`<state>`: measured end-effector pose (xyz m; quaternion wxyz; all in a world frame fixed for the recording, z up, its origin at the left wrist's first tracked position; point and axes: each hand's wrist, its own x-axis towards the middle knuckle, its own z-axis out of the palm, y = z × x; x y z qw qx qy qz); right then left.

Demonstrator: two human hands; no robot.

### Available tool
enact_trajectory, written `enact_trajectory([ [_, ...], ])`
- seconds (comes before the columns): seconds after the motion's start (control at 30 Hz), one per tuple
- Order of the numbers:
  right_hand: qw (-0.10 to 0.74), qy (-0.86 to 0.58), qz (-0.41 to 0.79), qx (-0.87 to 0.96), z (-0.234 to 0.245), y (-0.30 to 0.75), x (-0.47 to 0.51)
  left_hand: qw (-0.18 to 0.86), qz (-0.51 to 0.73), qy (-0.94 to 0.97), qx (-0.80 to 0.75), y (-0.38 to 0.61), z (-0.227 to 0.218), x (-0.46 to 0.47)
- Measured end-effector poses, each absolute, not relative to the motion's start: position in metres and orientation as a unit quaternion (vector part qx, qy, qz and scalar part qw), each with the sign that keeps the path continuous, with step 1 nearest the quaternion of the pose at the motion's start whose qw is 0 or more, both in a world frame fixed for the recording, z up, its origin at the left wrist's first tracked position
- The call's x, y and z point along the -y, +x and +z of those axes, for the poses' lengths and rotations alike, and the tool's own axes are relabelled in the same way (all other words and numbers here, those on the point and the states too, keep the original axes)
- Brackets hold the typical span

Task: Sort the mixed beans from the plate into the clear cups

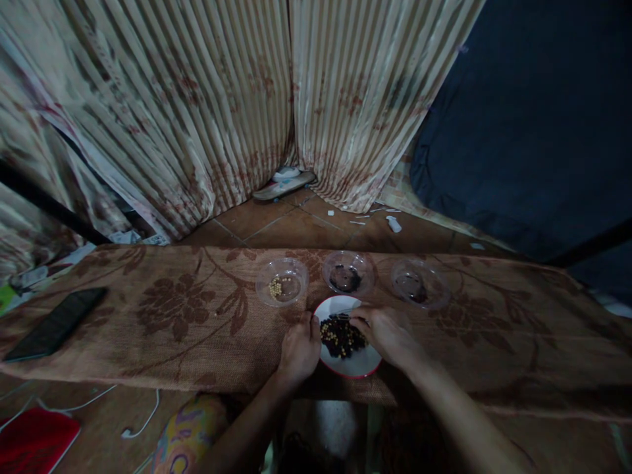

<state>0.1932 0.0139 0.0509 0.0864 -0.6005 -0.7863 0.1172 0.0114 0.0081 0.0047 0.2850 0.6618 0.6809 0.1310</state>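
A white plate with a red rim holds a mix of dark beans or seeds and pale yellow grains. My left hand is closed on the plate's left rim, thumb near the edge. Over the plate's upper right, my right hand is pinched around what looks like a thin metal utensil, its tip above the mix; blur hides its kind. Behind the plate stand three clear plastic bowls: the left bowl has yellow grains, the middle bowl dark pieces, the right bowl some dark reddish pieces.
A brown flower-patterned cloth covers the narrow table. A dark phone lies at its left end. Beyond are striped curtains, a skateboard-like board on the tiled floor and a dark blue drape. White cable lies below left.
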Motion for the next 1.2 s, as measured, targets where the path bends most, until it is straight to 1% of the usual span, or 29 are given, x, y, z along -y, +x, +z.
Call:
enact_trajectory([
  [0.13, 0.074, -0.603, 0.114, 0.786, 0.05, 0.191, -0.014, 0.286, 0.131, 0.662, -0.681, 0.012, 0.005, -0.008],
  [0.23, 0.082, -0.599, 0.124, 0.787, 0.048, 0.192, -0.015, 0.286, 0.132, 0.662, -0.68, 0.012, 0.006, -0.009],
  [0.43, 0.142, -0.592, 0.187, 0.771, 0.048, 0.201, -0.016, 0.302, 0.122, 0.651, -0.686, 0.012, 0.008, -0.008],
  [0.67, 0.218, -0.609, 0.262, 0.716, 0.06, 0.217, -0.02, 0.313, 0.127, 0.648, -0.682, 0.011, 0.011, -0.008],
  [0.87, 0.286, -0.608, 0.304, 0.676, 0.06, 0.224, -0.025, 0.314, 0.136, 0.647, -0.682, 0.011, 0.009, -0.008],
  [0.97, 0.304, -0.623, 0.295, 0.657, 0.054, 0.229, -0.029, 0.313, 0.13, 0.645, -0.685, 0.011, 0.009, -0.009],
  [1.1, 0.33, -0.651, 0.249, 0.637, 0.048, 0.236, -0.034, 0.317, 0.144, 0.646, -0.679, 0.011, 0.01, -0.009],
  [1.2, 0.33, -0.66, 0.212, 0.641, 0.044, 0.239, -0.039, 0.316, 0.137, 0.645, -0.682, 0.011, 0.01, -0.009],
])
